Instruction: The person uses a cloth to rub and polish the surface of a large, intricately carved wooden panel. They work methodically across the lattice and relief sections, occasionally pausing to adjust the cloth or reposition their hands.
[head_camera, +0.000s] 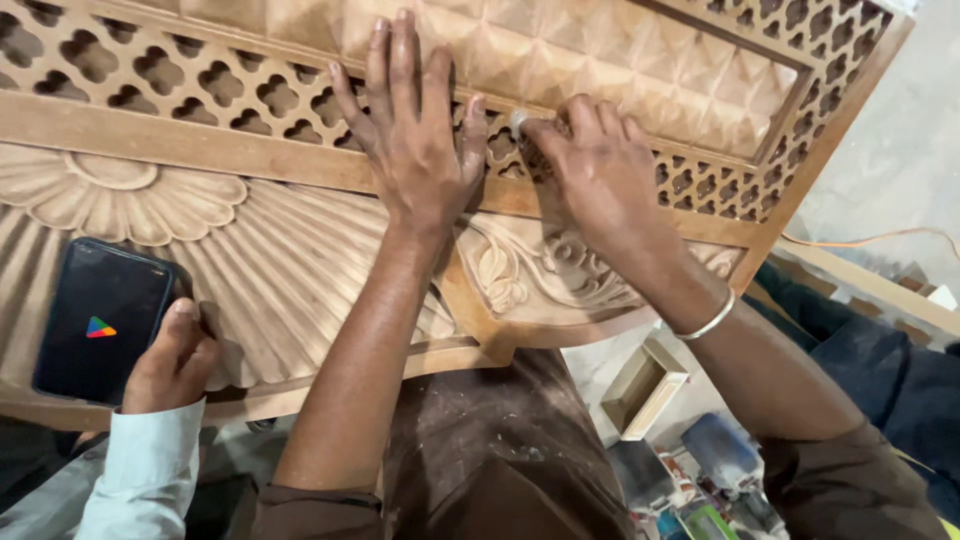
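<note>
Small pale scrap (519, 121), prob. sandpaper, sits on the lattice strip of the carved wood panel (250, 150), near the panel's right end, just below the raised diamond field. Right hand (590, 170) has its fingers bunched together & pinched on the scrap, pressing it into the cut-outs, a grip that suits working tight openings. Left hand (410, 130) lies flat beside it, fingers spread apart, holding nothing, prob. to steady the panel against the push. Panel lies tilted across the lap, its curved lower edge w/ leaf carving toward the body, so the lattice is within easy reach. At the lower left edge, over the fan carving, another person's hand (175, 360) in a pale sleeve holds a dark phone (100, 320). Small open wood box (643, 388) & clutter on the floor by the right forearm.
</note>
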